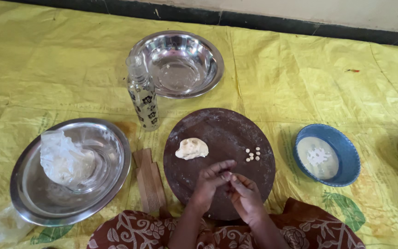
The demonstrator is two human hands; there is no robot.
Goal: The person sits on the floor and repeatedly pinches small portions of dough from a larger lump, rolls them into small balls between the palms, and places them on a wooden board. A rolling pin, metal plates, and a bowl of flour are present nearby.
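- Our left hand [208, 183] and right hand [244, 193] are close together, fingertips touching, pinching a tiny bit of dough we can hardly see
- They hover over the round brown board [222, 129]
- We should roll softly so each ball matches the little balls [253, 154] near our fingers
- The big dough lump [192, 148] sits on the board, left of the balls
- A blue bowl [346, 152] is on the right

Around the one round wooden board [222, 138] we count two steel bowls [180, 62] [70, 170], one blue bowl [330, 154], one bottle [143, 94]; on it, one dough lump [192, 148], six small dough balls [253, 154].
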